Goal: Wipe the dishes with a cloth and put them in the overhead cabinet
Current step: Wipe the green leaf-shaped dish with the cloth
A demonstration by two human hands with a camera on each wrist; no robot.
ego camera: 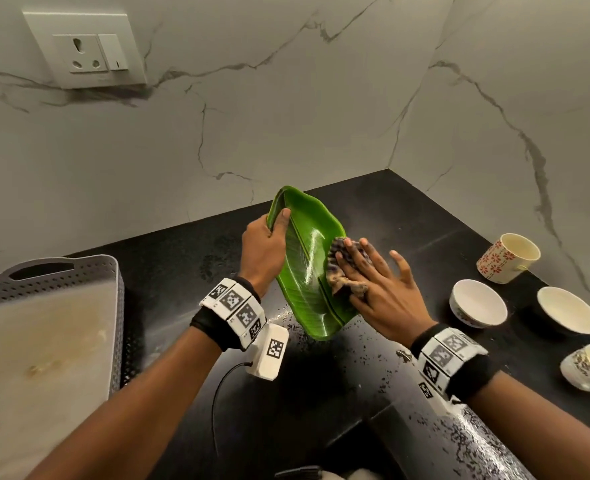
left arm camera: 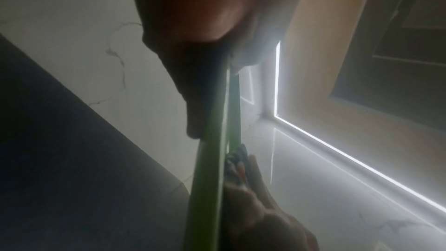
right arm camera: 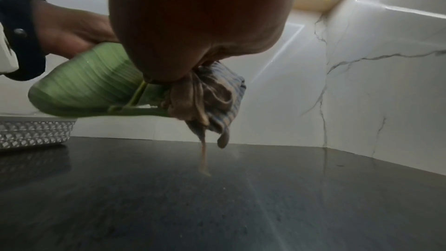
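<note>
While the left hand grips the far rim of the green leaf-shaped plate, held tilted above the black desk, the right hand presses a crumpled cloth flat-fingered against the plate's right edge; cups and bowls stand well apart.

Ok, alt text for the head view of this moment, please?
A left hand grips a green leaf-shaped plate tilted above a black counter, while the right hand presses a crumpled cloth flat against its face. Two bowls and two cups stand to the right; a grey perforated tray sits at left.
</note>
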